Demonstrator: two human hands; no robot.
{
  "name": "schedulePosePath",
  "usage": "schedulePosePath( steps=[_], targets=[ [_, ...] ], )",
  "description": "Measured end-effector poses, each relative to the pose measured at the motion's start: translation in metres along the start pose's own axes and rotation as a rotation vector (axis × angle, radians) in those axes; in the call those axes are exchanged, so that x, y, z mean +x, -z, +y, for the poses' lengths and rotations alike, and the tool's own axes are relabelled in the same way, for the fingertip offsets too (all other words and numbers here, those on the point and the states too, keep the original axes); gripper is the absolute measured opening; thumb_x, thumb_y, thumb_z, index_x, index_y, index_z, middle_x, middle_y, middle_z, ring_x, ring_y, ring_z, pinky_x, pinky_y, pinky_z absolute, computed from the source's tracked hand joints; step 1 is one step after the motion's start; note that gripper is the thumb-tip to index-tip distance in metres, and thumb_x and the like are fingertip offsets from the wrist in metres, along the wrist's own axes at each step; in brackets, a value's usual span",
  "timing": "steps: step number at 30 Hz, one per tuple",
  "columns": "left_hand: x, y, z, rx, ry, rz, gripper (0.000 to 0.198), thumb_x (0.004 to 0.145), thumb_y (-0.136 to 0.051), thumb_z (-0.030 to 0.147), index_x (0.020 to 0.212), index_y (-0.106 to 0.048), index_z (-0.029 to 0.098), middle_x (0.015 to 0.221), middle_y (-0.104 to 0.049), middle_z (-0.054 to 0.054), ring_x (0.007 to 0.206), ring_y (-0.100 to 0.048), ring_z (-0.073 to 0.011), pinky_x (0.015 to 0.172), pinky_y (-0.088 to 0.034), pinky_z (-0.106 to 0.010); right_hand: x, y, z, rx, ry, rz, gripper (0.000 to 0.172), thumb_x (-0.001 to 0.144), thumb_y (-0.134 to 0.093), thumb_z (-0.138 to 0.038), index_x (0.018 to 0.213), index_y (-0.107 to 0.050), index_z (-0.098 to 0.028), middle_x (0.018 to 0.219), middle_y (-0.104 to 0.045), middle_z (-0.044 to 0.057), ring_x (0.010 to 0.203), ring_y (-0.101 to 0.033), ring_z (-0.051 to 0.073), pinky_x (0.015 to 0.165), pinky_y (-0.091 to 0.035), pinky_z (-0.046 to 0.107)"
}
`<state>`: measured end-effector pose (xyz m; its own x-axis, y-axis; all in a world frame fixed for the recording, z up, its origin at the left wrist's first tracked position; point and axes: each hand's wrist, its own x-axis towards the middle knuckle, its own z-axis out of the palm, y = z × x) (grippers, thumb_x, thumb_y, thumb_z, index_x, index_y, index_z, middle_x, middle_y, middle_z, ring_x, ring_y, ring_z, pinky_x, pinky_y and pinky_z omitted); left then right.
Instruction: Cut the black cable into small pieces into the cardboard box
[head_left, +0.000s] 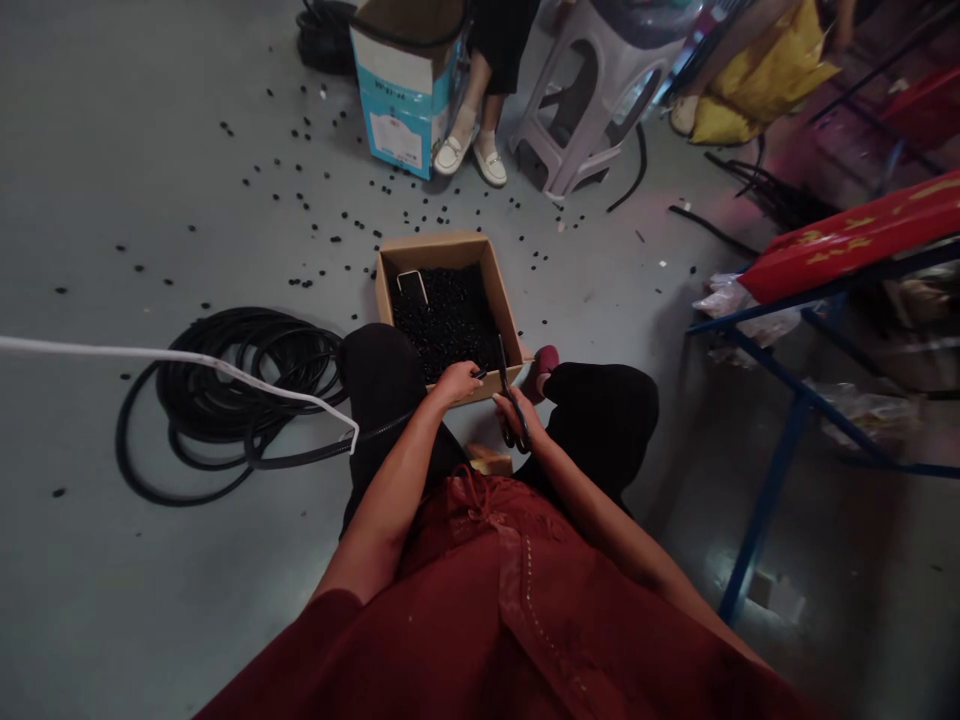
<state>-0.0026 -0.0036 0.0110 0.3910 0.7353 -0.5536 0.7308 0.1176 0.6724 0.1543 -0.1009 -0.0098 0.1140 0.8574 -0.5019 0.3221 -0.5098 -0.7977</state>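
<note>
My left hand (pixel 455 381) is closed around the end of a black hose that runs back over my left knee to a coil (pixel 225 400) on the floor. My right hand (pixel 512 412) grips black-handled scissors (pixel 510 395), blades pointing up toward the hose tip. Both hands hover over the near edge of a cardboard box (pixel 491 270) filled with small black cut pieces (pixel 446 315). A small pale rectangular item stands in the box's far left corner.
Black bits are scattered over the grey floor. Another person's legs in white shoes (pixel 469 155) stand beside a blue-white carton (pixel 401 95) and a plastic stool (pixel 592 95). A blue metal frame with a red panel (pixel 847 245) is at the right. A white cord (pixel 172 358) crosses the left.
</note>
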Motion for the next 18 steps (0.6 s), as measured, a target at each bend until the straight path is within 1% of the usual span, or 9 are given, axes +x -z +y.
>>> schedulePosePath(
  steps=[2, 4, 6, 8, 10, 14, 18],
  targets=[
    [-0.004, 0.000, 0.002, 0.045, -0.066, -0.009, 0.033, 0.080, -0.059, 0.016, 0.112, -0.069, 0.011, 0.100, -0.072, -0.008, 0.083, -0.064, -0.0156, 0.074, -0.047, -0.023, 0.002, 0.001, -0.001, 0.126, 0.000, 0.003, 0.040, 0.076, -0.059, -0.057, 0.092, -0.048, -0.022, 0.070, -0.060, -0.002, 0.054, -0.056, 0.013, 0.051, -0.046, 0.025],
    [-0.009, -0.001, 0.003, 0.055, -0.114, -0.028, 0.034, 0.078, -0.059, 0.016, 0.111, -0.069, 0.011, 0.099, -0.072, -0.007, 0.086, -0.063, -0.0168, 0.075, -0.047, -0.023, 0.004, 0.000, -0.003, 0.239, 0.018, 0.003, 0.044, 0.073, -0.063, -0.057, 0.095, -0.047, -0.022, 0.074, -0.061, -0.002, 0.057, -0.058, 0.013, 0.053, -0.047, 0.025],
    [-0.014, -0.003, 0.003, 0.017, -0.117, -0.054, 0.042, 0.078, -0.059, 0.017, 0.119, -0.064, 0.010, 0.093, -0.072, -0.006, 0.080, -0.063, -0.0163, 0.071, -0.047, -0.024, 0.007, -0.002, -0.007, 0.335, 0.037, -0.001, 0.045, 0.071, -0.065, -0.054, 0.098, -0.046, -0.023, 0.074, -0.061, -0.003, 0.057, -0.058, 0.013, 0.053, -0.047, 0.025],
    [-0.018, -0.006, 0.003, -0.038, -0.105, -0.070, 0.053, 0.077, -0.059, 0.017, 0.129, -0.055, 0.009, 0.086, -0.070, -0.004, 0.073, -0.061, -0.0151, 0.066, -0.046, -0.023, 0.010, -0.006, -0.011, 0.401, 0.047, 0.001, 0.046, 0.068, -0.068, -0.047, 0.100, -0.045, -0.023, 0.068, -0.058, -0.005, 0.054, -0.055, 0.013, 0.052, -0.046, 0.025],
    [-0.020, -0.007, 0.004, -0.074, -0.105, -0.069, 0.060, 0.076, -0.059, 0.016, 0.135, -0.049, 0.009, 0.084, -0.069, -0.004, 0.070, -0.061, -0.0140, 0.064, -0.046, -0.022, 0.012, -0.009, -0.014, 0.444, 0.046, 0.012, 0.046, 0.066, -0.069, -0.040, 0.100, -0.045, -0.023, 0.062, -0.054, -0.008, 0.051, -0.053, 0.012, 0.051, -0.044, 0.025],
    [-0.023, -0.006, 0.007, -0.052, -0.122, -0.048, 0.064, 0.076, -0.060, 0.015, 0.138, -0.047, 0.008, 0.092, -0.069, -0.006, 0.078, -0.063, -0.0156, 0.069, -0.046, -0.022, 0.015, -0.013, -0.018, 0.496, 0.020, 0.036, 0.044, 0.063, -0.066, -0.034, 0.100, -0.045, -0.022, 0.062, -0.054, -0.008, 0.051, -0.052, 0.012, 0.052, -0.044, 0.026],
    [-0.024, -0.006, 0.009, 0.003, -0.140, -0.017, 0.064, 0.078, -0.059, 0.015, 0.140, -0.046, 0.007, 0.104, -0.069, -0.010, 0.091, -0.064, -0.0194, 0.077, -0.048, -0.025, 0.020, -0.014, -0.016, 0.542, 0.027, 0.002, 0.041, 0.063, -0.065, -0.031, 0.098, -0.045, -0.022, 0.064, -0.054, -0.007, 0.051, -0.052, 0.011, 0.051, -0.043, 0.026]
  ],
)
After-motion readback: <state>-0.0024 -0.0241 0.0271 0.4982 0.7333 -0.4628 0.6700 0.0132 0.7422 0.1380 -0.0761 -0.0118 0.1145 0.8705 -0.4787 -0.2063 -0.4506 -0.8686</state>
